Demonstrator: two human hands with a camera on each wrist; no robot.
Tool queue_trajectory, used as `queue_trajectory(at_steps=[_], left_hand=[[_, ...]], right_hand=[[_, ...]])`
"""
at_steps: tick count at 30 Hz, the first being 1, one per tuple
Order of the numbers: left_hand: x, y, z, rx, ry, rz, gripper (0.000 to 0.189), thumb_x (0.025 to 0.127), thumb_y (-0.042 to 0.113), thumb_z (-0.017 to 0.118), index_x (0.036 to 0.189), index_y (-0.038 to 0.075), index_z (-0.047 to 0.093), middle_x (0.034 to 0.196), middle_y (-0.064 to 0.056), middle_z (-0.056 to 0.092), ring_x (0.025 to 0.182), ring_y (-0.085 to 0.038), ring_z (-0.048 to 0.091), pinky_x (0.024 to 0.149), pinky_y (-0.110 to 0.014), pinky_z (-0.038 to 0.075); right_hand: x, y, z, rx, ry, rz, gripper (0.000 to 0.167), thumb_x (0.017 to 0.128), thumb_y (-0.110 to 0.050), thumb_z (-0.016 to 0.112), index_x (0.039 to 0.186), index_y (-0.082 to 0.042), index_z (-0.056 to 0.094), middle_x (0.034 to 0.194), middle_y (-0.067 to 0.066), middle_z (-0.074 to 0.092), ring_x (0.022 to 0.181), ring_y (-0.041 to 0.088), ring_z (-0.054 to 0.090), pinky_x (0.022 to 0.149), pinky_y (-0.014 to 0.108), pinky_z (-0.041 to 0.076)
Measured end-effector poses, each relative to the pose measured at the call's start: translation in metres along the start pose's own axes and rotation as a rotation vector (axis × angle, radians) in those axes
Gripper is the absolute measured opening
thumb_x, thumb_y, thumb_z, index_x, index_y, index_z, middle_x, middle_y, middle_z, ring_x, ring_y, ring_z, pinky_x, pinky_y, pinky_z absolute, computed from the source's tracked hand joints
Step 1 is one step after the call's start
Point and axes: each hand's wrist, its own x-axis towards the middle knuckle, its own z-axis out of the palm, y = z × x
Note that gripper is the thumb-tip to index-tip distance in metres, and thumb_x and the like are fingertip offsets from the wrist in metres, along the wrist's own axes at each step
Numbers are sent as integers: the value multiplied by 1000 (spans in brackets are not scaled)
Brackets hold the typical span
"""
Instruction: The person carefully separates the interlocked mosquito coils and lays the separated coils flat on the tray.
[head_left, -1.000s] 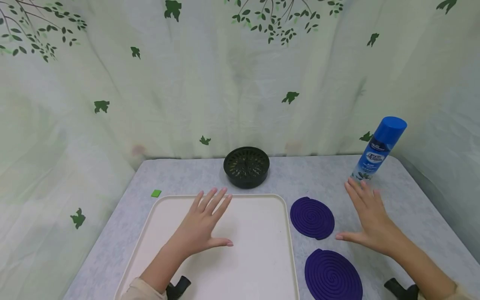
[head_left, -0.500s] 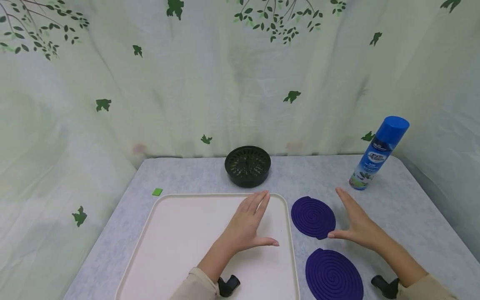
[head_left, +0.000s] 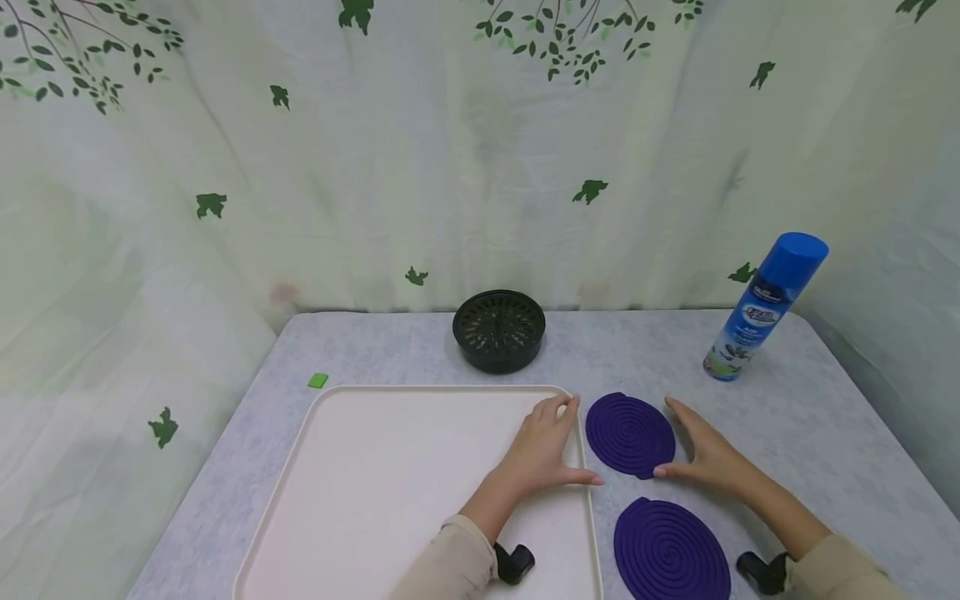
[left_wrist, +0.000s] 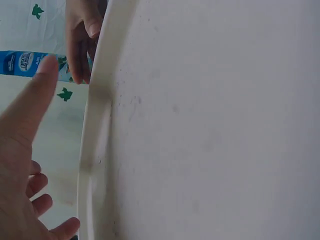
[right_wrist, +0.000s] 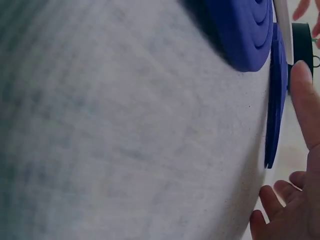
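Note:
Two purple round mats with a spiral pattern lie on the table, the far mat (head_left: 630, 435) behind the near mat (head_left: 672, 550). On the far mat's left, my left hand (head_left: 542, 450) hovers over the tray's right rim, thumb apart from the fingers and nothing held. My right hand (head_left: 705, 450) is at the far mat's right edge, thumb tip by its front right border. Whether that thumb touches the mat, I cannot tell. In the right wrist view, the right hand (right_wrist: 300, 200) shows its fingers spread beside the far mat (right_wrist: 276, 100).
A large white tray (head_left: 420, 483) fills the table's left and middle. Behind it stand a black round container (head_left: 498, 333) with a slotted top and a small green square (head_left: 318, 380). A blue spray can (head_left: 761, 308) stands at the back right, before a leaf-print curtain (head_left: 480, 167).
My left hand has moved right across the tray toward the far mat. My right hand has come left from near the spray can to the mat's right edge. The mats stay put.

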Motion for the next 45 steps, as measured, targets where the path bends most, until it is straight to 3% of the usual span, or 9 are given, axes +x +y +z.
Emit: queue_trajectory(at_steps=[6, 12, 20, 22, 25, 28, 33, 38, 45], left_hand=[[9, 9, 17, 6, -30, -87, 97, 62, 64, 68, 135, 6, 39, 119, -7, 40, 112, -22, 36, 93, -34, 35], [16, 21, 23, 45, 9, -165, 80, 59, 58, 74, 120, 11, 53, 96, 0, 37, 91, -17, 37, 81, -29, 35], [18, 28, 29, 0, 78, -198, 63, 56, 49, 79, 99, 9, 56, 91, -1, 36, 84, -16, 36, 75, -26, 35], [17, 28, 30, 8, 97, -191, 66, 55, 49, 80, 100, 9, 54, 94, -2, 38, 87, -18, 37, 77, -26, 36], [17, 28, 30, 62, 123, -176, 74, 55, 51, 79, 108, 7, 53, 102, -6, 43, 97, -20, 41, 85, -28, 37], [17, 29, 29, 141, 147, -155, 80, 57, 55, 76, 114, 5, 51, 108, -7, 47, 103, -21, 43, 89, -29, 37], [16, 30, 15, 182, 180, -118, 79, 60, 56, 73, 115, 6, 46, 102, -4, 51, 98, -17, 47, 86, -28, 37], [11, 28, -13, 3, 238, -69, 82, 61, 47, 77, 122, 3, 42, 104, -5, 53, 97, -17, 50, 85, -27, 41], [-11, 16, -43, -370, 364, -12, 56, 82, 24, 66, 127, 2, 41, 112, -8, 51, 93, -13, 56, 80, -22, 46]], right_hand=[[0, -1, 1, -120, -5, 1, 97, 69, -46, 73, 133, 12, 29, 136, 31, 26, 121, 48, 25, 93, 63, 23], [1, -3, 1, -107, -3, 6, 90, 67, -44, 75, 129, 10, 37, 135, 30, 27, 120, 49, 25, 90, 67, 22], [-1, -6, 0, 140, 2, -9, 78, 73, -24, 75, 128, 11, 32, 129, 33, 34, 120, 49, 25, 94, 64, 20], [-1, -8, -2, 220, 4, 9, 73, 77, -19, 71, 130, 8, 29, 122, 31, 43, 116, 44, 35, 94, 59, 28], [-3, -11, -4, 378, 14, 37, 64, 84, -10, 63, 133, 4, 25, 110, 26, 53, 100, 30, 53, 82, 42, 45], [-5, -13, -6, 493, 51, 25, 57, 87, -3, 57, 133, 4, 24, 100, 24, 56, 82, 14, 58, 63, 27, 49], [-4, -25, -14, 559, 116, -9, 55, 88, -2, 56, 133, 6, 25, 97, 23, 55, 75, 9, 58, 61, 25, 51], [-2, -44, -25, 585, 152, -26, 54, 89, -5, 55, 134, 0, 25, 98, 16, 56, 75, 13, 60, 65, 27, 53], [-1, -78, -26, 635, 211, -96, 55, 87, 0, 56, 135, -2, 29, 99, 8, 58, 78, 14, 60, 67, 23, 52]])
